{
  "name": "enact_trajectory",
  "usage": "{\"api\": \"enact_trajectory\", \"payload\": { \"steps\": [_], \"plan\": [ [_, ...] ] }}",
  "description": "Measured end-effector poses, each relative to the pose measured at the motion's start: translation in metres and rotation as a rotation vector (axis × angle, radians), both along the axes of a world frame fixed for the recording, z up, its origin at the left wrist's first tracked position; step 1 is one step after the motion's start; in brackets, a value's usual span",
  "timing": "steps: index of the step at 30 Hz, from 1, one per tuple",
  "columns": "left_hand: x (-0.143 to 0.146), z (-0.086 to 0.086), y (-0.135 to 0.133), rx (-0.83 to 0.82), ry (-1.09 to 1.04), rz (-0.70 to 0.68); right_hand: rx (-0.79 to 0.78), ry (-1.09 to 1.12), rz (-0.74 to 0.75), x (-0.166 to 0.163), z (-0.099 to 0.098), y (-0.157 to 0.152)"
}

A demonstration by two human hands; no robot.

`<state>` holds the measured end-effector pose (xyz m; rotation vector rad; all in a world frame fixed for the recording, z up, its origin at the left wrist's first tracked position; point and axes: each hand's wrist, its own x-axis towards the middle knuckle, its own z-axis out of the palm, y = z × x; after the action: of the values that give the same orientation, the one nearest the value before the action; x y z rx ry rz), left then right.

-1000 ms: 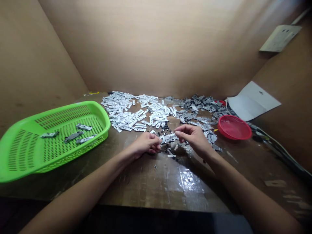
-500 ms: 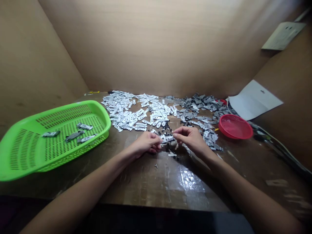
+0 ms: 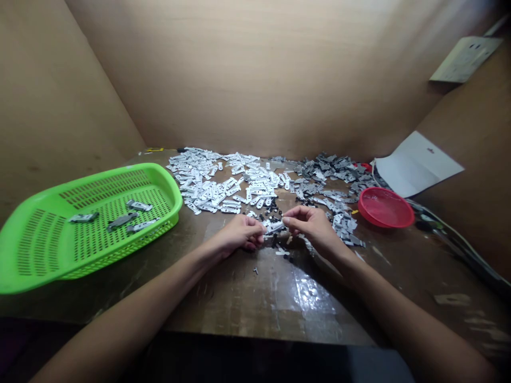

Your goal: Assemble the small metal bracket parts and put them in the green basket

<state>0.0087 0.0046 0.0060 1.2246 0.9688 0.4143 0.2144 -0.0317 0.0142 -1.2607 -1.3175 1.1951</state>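
Note:
My left hand (image 3: 244, 233) is closed on one end of a small silvery metal piece (image 3: 273, 227), held just above the table. At the other end of this piece my right hand (image 3: 307, 223) has thumb and forefinger pinched together. What sits between those fingertips is too small to make out. Small black parts (image 3: 274, 210) and a few pale slips (image 3: 281, 252) lie scattered around and under the hands. Behind them spreads a heap of whitish flat metal pieces (image 3: 227, 189), and to its right a heap of darker grey metal pieces (image 3: 331, 170).
A green plastic basket (image 3: 171, 213) with several metal pieces in it stands on the left. On the right are a red bowl (image 3: 386, 207), a white sheet (image 3: 417, 162) and cables. Wooden panels enclose the table, and a power socket (image 3: 465, 59) is mounted at upper right.
Almost nothing differs. Both hands keep their places at the metal piece, and the whole view has shifted very slightly.

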Motion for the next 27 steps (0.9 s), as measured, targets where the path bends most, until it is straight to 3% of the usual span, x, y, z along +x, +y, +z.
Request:
{"api": "enact_trajectory", "payload": {
  "steps": [12,18,27],
  "plan": [
    [-0.001,-0.003,0.0,0.012,-0.026,0.055,-0.029,-0.043,-0.074,-0.001,-0.007,-0.001],
    [-0.002,-0.003,0.0,0.115,-0.052,0.038,-0.079,-0.042,-0.106,0.002,-0.01,0.002],
    [-0.004,0.005,-0.001,0.177,-0.104,-0.028,-0.304,0.096,0.164,0.013,-0.003,0.003]
  ]
}}
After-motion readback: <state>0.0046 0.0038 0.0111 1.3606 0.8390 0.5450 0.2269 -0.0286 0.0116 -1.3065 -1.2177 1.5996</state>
